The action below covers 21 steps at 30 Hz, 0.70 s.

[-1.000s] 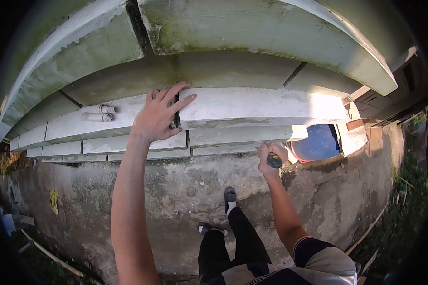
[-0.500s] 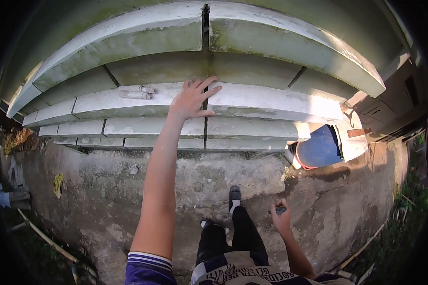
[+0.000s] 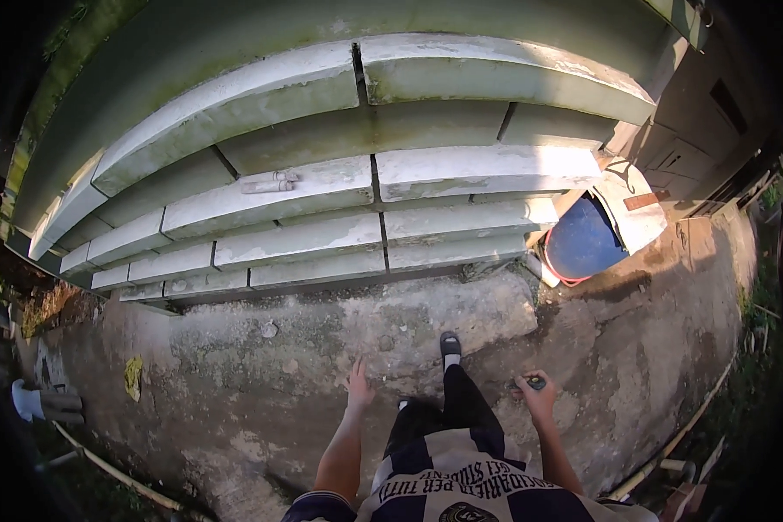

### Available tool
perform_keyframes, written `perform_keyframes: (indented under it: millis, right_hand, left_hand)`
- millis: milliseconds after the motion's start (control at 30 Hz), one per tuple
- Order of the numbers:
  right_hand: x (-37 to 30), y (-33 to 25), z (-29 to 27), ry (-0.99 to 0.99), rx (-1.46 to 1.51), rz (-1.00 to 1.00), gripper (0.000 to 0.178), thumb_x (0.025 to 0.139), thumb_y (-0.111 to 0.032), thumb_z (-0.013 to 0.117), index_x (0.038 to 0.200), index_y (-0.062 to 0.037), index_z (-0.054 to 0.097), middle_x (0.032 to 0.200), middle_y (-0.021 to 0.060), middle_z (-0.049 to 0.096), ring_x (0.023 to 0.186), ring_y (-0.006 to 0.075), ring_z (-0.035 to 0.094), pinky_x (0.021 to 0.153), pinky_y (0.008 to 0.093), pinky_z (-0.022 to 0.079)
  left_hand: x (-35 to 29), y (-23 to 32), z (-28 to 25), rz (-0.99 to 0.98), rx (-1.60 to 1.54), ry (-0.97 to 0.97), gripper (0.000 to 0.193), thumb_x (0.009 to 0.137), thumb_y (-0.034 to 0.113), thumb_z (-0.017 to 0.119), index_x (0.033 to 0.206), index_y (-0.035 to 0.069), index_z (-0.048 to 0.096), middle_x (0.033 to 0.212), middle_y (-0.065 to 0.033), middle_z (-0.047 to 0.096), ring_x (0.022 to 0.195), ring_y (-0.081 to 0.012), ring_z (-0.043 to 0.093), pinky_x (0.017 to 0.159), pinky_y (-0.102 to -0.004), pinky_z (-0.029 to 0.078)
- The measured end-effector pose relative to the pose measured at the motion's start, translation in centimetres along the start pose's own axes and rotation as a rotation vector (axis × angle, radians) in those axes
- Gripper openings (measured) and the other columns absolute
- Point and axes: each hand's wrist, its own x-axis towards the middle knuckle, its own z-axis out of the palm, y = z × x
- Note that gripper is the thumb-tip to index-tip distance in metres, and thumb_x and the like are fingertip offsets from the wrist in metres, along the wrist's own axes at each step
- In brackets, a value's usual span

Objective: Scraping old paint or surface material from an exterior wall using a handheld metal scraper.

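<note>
Down from the middle ledge (image 3: pixel 487 172) has come my left hand (image 3: pixel 358 390): half a second ago its fingers spread across the gap (image 3: pixel 376 180) between two slabs, and now they hang over the concrete ground (image 3: pixel 322 335) in the lower centre of the frame. Neither hand touches the ledges any more, so I judge the contact at that gap to be broken off for the moment. More of the wall (image 3: pixel 322 35) shows along the top of the frame too. I see nothing in my left hand; its fingers are stretched out loosely and point up the frame, with the forearm (image 3: pixel 339 457) rising from the lower edge. My right hand (image 3: pixel 541 402), lower right of centre, is curled round a dark tool handle (image 3: pixel 538 383), its rounded end facing right; I cannot make out the working end. That elbow seems bent, keeping the tool low, well apart from the ledges. Two pale cylinders (image 3: pixel 268 183) lie side by side on the middle ledge, upper left of centre, as they did earlier.
</note>
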Motion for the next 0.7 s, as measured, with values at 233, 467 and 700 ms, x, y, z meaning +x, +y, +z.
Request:
perform_keyframes:
  millis: [233, 467, 700]
  right_hand:
    - [0.3, -1.4, 2.9, 0.073, 0.352, 0.262, 0.033, 0.092, -0.028, 0.079, 0.095, -0.0056, 0.056, 0.088, 0.0139, 0.069, 0.072, 0.0244, 0.074, 0.065, 0.0352, 0.064]
    - [3.0, -0.6, 8.2, -0.250, 0.575, 0.554, 0.039, 0.095, -0.041, 0.073, 0.105, -0.0056, 0.063, 0.097, 0.0075, 0.070, 0.082, 0.0192, 0.071, 0.074, 0.0290, 0.061]
    - [5.3, -2.9, 20.0, -0.594, 0.593, 0.699, 0.042, 0.099, -0.046, 0.065, 0.105, -0.0050, 0.064, 0.092, 0.0087, 0.069, 0.079, 0.0162, 0.069, 0.068, 0.0235, 0.059]
  left_hand:
    - [-21.3, -18.6, 3.2, -0.598, -0.101, -0.318, 0.091, 0.082, 0.036, 0.081, 0.154, 0.005, 0.035, 0.145, -0.0220, 0.054, 0.134, -0.0373, 0.053, 0.111, -0.0420, 0.043]
    - [-23.8, -19.4, 2.7, -0.688, -0.333, -0.174, 0.078, 0.088, 0.025, 0.078, 0.150, 0.003, 0.038, 0.136, -0.0173, 0.062, 0.123, -0.0308, 0.061, 0.103, -0.0390, 0.049]
    - [-18.1, -13.5, -2.3, -0.444, -0.640, 0.264, 0.061, 0.093, 0.015, 0.072, 0.147, 0.003, 0.045, 0.136, -0.0155, 0.061, 0.117, -0.0276, 0.063, 0.098, -0.0373, 0.050]
